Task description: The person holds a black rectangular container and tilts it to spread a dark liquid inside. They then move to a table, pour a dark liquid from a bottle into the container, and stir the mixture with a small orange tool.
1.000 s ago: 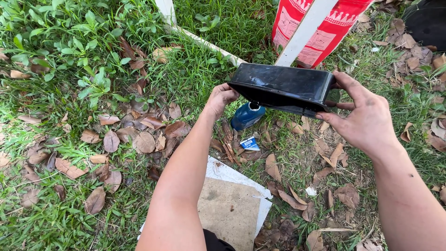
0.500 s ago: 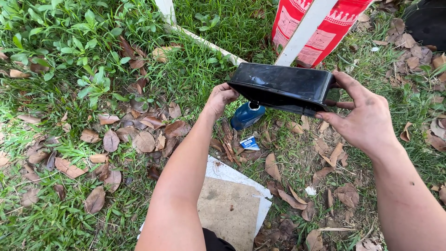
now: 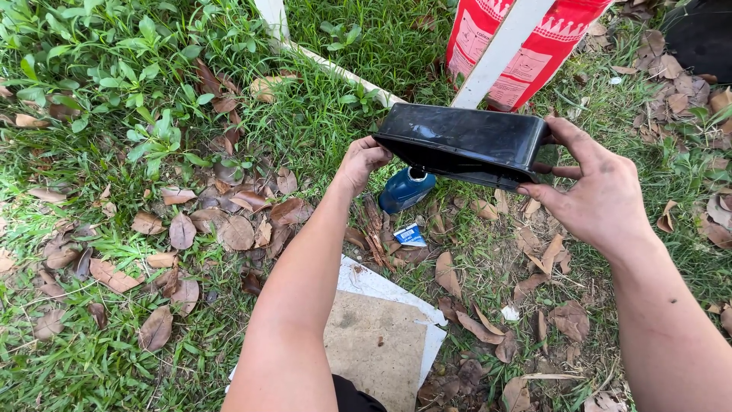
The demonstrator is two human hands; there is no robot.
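Grass point(image 3: 91, 69), green & leafy, is seen at far left, w/ dry brown leaves point(image 3: 221, 229) scattered over it, curled & brittle-looking. Nearer the bottom edge a flat cardboard sheet point(image 3: 381, 343) is laid on the ground, tan face w/ a white border, rectangular. Above it the left hand point(image 3: 362, 162) is raised, fingers curled shut round the left end of a black tray point(image 3: 465, 141); the tray is held off the ground, tilted, a shallow oblong of smooth, slightly glossy plastic. Directly under the tray's lower edge a blue bottle point(image 3: 404, 189) is lying tipped on the grass, rounded & shiny, its dark neck pointed up at the tray; whether they touch can't be told. Just below the bottle a small blue-white scrap point(image 3: 410, 236) is seen. Behind the tray a white bar point(image 3: 499, 53) is crossed over a red sack point(image 3: 534, 46), printed, woven-looking. At right the right hand point(image 3: 591, 191) is clamped on the tray's right end, thumb on top, fingers beneath.
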